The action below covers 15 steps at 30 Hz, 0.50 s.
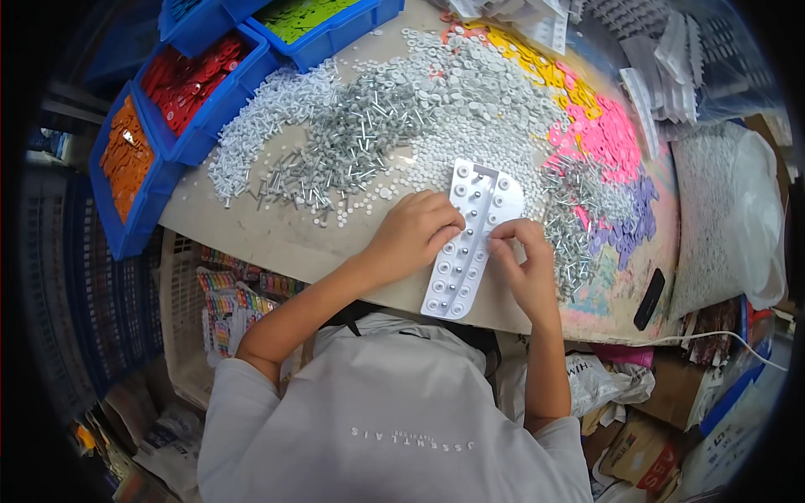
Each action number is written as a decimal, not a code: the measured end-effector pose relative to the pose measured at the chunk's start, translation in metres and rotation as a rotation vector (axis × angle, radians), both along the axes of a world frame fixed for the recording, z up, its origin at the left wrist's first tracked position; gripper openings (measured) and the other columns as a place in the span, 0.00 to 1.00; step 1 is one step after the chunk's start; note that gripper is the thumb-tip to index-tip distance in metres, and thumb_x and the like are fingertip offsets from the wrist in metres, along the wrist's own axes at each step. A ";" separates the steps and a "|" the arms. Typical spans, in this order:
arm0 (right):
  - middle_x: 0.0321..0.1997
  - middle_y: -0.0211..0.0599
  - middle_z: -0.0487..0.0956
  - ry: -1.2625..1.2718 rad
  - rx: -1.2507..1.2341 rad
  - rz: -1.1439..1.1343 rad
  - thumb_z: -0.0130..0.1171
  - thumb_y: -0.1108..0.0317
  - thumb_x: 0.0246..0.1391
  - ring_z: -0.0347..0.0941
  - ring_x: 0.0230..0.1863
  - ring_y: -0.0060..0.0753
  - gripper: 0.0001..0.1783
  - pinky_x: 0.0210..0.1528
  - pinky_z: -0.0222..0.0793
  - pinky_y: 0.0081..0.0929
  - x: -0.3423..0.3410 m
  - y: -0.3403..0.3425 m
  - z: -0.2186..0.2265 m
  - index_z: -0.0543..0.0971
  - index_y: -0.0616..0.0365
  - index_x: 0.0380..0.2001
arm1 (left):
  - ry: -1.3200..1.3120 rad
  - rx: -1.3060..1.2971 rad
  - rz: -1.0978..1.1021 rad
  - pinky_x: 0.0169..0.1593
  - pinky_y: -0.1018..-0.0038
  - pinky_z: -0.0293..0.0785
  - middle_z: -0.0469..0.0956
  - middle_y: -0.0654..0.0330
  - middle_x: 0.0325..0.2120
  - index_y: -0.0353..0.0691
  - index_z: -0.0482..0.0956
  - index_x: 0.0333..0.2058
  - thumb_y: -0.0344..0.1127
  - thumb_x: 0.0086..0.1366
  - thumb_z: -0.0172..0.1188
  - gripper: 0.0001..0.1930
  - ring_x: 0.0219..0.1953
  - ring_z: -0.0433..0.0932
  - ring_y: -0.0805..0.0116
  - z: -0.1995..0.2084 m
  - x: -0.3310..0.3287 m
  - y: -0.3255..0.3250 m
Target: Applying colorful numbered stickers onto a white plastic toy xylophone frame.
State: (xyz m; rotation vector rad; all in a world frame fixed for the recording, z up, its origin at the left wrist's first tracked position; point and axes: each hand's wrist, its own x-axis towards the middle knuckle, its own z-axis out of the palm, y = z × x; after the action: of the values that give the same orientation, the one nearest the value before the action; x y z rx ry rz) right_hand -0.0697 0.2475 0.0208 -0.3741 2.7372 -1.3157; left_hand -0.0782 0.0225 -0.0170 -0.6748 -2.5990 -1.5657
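- Left hand (415,230): rests knuckles-up on the left edge of the white pocketed tray (470,243), fingers curled and pressing it against the table (251,230). It steadies rather than grips; whether a small part sits under the fingertips cannot be told.
- Right hand (524,260): fingers pinched together at the tray's right edge, about mid-length. The pinch looks closed on a small piece, but the piece itself is too small to make out.
- White pocketed tray: lies between the hands, long axis running from 12 o'clock toward 6 o'clock, its near end overhanging the table edge. Most visible pockets already carry a round washer-like piece with a pin.
- Step in hand, as judged: loading the tray pocket by pocket; filling appears well advanced.
- Next move, as judged: calls for a precise pinch placement into an unfilled pocket, with the left hand keeping the tray from sliding off the edge.
- At 11 o'clock of the hands: heap of metal screws (352,151), with white plastic anchors (251,134) beyond it at 10 o'clock.
- At 12 o'clock: spread of grey washers (470,84).
- At 2 o'clock: pink tags (608,134), with yellow tags (545,67) above and purple tags (629,226) below.
- At 10 o'clock, far edge: blue bins (201,126) holding orange, red and green pieces.
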 end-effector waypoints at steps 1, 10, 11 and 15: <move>0.35 0.37 0.79 -0.010 0.022 -0.001 0.64 0.76 0.53 0.73 0.43 0.36 0.05 0.50 0.66 0.31 0.000 -0.001 0.000 0.80 0.64 0.33 | 0.010 -0.014 0.001 0.47 0.65 0.70 0.77 0.59 0.32 0.39 0.82 0.35 0.28 0.61 0.63 0.03 0.40 0.75 0.58 0.000 0.000 0.001; 0.34 0.38 0.79 -0.033 0.024 -0.108 0.63 0.76 0.54 0.74 0.38 0.36 0.05 0.45 0.68 0.31 0.002 -0.008 -0.006 0.78 0.63 0.34 | 0.103 -0.009 0.039 0.40 0.66 0.72 0.77 0.60 0.30 0.40 0.80 0.34 0.30 0.59 0.66 0.05 0.35 0.77 0.58 -0.011 -0.002 0.003; 0.34 0.38 0.79 -0.033 0.023 -0.104 0.63 0.76 0.54 0.74 0.38 0.36 0.05 0.45 0.68 0.31 0.003 -0.009 -0.007 0.78 0.63 0.34 | 0.103 -0.011 0.043 0.40 0.66 0.72 0.77 0.60 0.30 0.40 0.80 0.34 0.30 0.59 0.66 0.05 0.35 0.77 0.58 -0.011 -0.001 0.001; 0.33 0.40 0.76 0.131 0.075 -0.077 0.64 0.76 0.54 0.72 0.37 0.39 0.05 0.43 0.67 0.33 0.006 -0.009 -0.019 0.78 0.63 0.34 | 0.358 -0.220 -0.004 0.38 0.67 0.72 0.78 0.60 0.30 0.39 0.81 0.34 0.30 0.57 0.67 0.06 0.34 0.77 0.59 -0.012 0.001 -0.004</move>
State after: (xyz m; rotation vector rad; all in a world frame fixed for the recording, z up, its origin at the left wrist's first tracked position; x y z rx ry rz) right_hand -0.0634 0.2384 0.0020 -0.3641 2.9276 -1.2426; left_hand -0.0773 0.0183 -0.0292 -0.8821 -2.5110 -1.0481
